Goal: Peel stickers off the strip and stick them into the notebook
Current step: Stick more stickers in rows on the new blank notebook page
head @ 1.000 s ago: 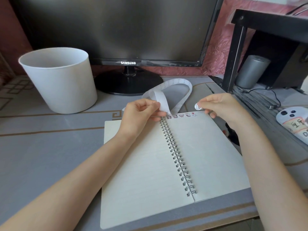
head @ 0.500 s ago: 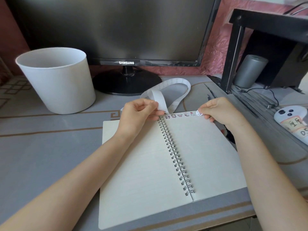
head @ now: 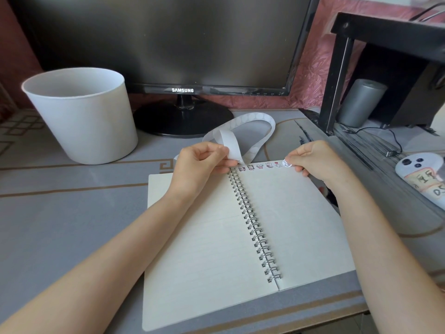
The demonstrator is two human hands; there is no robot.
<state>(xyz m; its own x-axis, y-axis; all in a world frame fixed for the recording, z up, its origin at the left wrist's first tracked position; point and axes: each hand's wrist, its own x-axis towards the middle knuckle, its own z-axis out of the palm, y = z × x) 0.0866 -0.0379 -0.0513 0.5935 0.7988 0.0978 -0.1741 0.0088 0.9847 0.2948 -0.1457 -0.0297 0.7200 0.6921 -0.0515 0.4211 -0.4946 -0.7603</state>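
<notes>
Spiral notebook (head: 289, 213) lies open and flat on the grey counter (head: 60, 213), with the wire binding (head: 252, 222) running from top centre down toward the near right. Left hand (head: 199, 165): grip pressed together, thumb and curled fingers pinching the white sticker strip (head: 250, 119) just above the top of the binding. The strip loops up from that hand, arcs over the counter toward the round black stand (head: 183, 119) of the Samsung monitor (head: 168, 39), then comes back down to the notebook's top edge. Round outlines show along its far curve. Right hand (head: 315, 162): fingers curled, grip pinching a round sticker (head: 286, 163) by its right side at the top edge of the right-hand page. Cannot tell whether that sticker touches the paper. It sits at the right end of a row of small stickers (head: 260, 166) stuck along the top of that page, which starts just beside the binding. Pages are faintly ruled. Both forearms come in from the near edge, the left one over the left page. Far left: white bucket (head: 79, 116), upright, near the monitor, whose screen is dark. Right side: black shelf frame (head: 337, 75) with a grey cylinder (head: 361, 102) under it, a thin black cable (head: 385, 133), and a white device with dark buttons (head: 419, 169) at the frame edge.
</notes>
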